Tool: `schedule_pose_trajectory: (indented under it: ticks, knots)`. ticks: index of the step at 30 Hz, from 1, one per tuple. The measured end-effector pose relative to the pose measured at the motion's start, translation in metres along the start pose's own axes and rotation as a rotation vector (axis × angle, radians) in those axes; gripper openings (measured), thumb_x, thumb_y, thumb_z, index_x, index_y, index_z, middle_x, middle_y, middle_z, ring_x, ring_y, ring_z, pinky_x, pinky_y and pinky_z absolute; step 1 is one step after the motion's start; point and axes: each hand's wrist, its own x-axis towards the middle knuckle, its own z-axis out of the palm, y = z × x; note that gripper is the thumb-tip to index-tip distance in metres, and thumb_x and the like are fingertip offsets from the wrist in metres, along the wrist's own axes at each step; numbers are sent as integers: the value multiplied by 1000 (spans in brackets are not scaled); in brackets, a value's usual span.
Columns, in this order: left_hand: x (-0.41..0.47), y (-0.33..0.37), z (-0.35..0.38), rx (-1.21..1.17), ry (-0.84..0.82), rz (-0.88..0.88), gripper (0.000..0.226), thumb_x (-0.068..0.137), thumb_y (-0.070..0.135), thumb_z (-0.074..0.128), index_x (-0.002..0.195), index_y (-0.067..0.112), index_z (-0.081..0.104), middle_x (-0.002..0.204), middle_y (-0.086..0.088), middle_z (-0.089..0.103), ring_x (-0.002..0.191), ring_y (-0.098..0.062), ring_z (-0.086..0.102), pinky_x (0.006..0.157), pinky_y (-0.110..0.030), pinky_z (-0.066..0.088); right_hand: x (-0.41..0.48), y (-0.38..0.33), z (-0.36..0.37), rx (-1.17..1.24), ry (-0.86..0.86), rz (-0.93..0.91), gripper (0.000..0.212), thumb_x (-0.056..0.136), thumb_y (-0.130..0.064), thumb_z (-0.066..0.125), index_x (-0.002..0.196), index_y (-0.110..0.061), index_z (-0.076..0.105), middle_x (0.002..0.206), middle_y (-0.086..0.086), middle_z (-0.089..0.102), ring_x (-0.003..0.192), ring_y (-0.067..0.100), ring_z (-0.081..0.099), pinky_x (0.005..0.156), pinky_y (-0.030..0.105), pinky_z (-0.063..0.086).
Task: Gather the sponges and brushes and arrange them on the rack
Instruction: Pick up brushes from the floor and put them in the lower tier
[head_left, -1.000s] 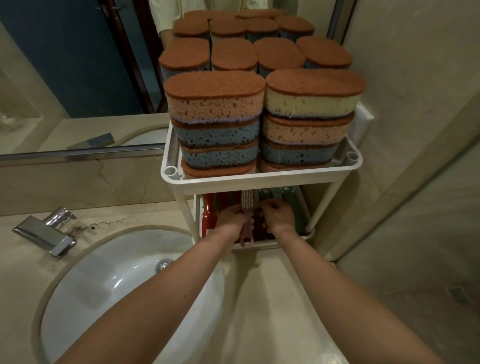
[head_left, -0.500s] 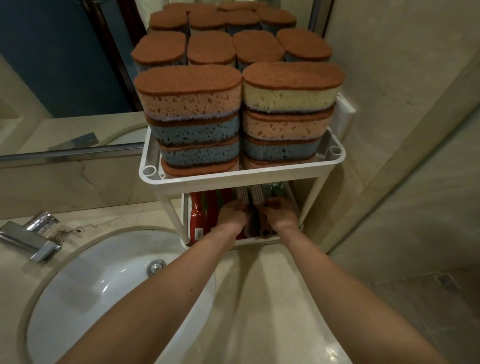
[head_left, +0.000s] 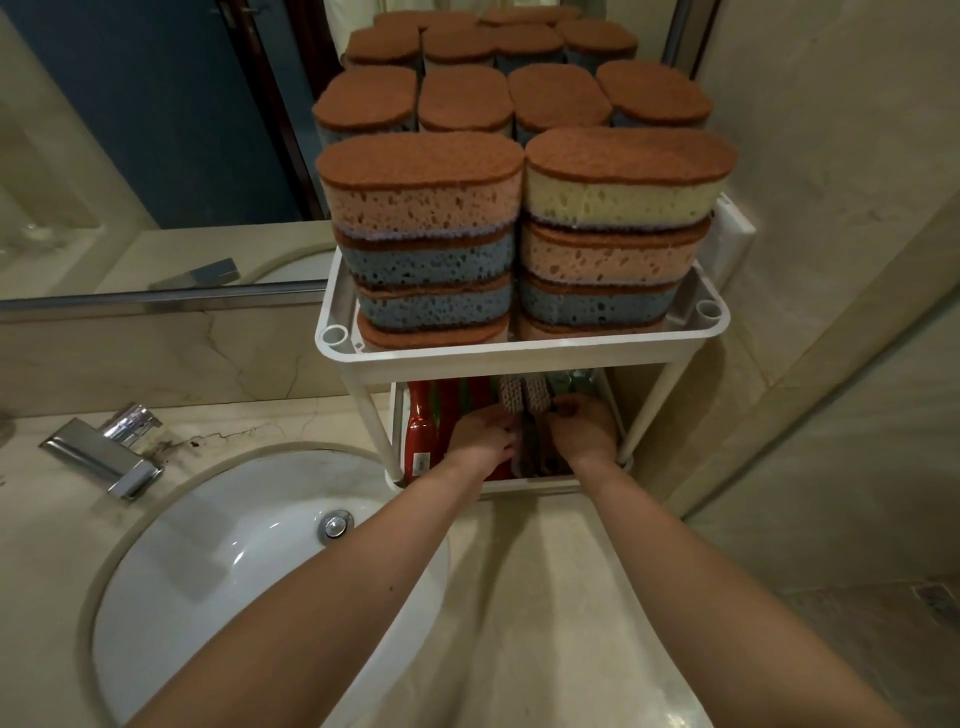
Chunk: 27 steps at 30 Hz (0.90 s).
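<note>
A white two-tier rack (head_left: 519, 358) stands on the counter against the mirror. Its top tier holds two stacks of sponges (head_left: 421, 218) with brown scouring tops and pink, blue and yellow bodies. The lower tier holds red-handled brushes (head_left: 422, 431) lying side by side at the left and pink-bristled brushes (head_left: 522, 397) in the middle. My left hand (head_left: 483, 434) and my right hand (head_left: 584, 428) reach into the lower tier, fingers curled on the pink brushes between them. The upper tier hides the far ends of the brushes.
A white oval sink (head_left: 249, 566) with a chrome drain sits at the left, with a chrome faucet (head_left: 104, 454) behind it. The mirror reflects the sponge stacks. A tiled wall (head_left: 831, 260) closes the right side; beige counter (head_left: 545, 597) lies in front of the rack.
The pink brush that stuck out over the rack's front edge now lies pushed deeper into the lower tier beside another. Both hands have moved further in with it.
</note>
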Motion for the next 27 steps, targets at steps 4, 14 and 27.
schedule_pose_trajectory:
  ticks: [4,14,27]
  knots:
    - [-13,2,-3,-56,23,29,48,94,-8,46,138,10,46,112,-2,60,100,-15,58,81,-24,50,-17,-1,1,80,42,-96,6,91,-18,62,94,-18,67,106,6,69,102,24,61,87,30,47]
    - [-74,-31,-59,-120,254,190,29,90,-6,50,113,8,59,93,-6,64,79,-16,62,74,-30,52,-114,-19,40,304,-59,-190,13,84,-14,64,92,-24,64,86,-7,64,82,11,62,74,26,49]
    - [-197,-121,-234,-350,747,174,24,92,2,47,108,12,62,91,-3,64,74,-14,61,74,-29,54,-270,-48,179,215,-574,-386,23,80,-9,59,91,-28,63,83,-7,64,70,5,59,69,23,49]
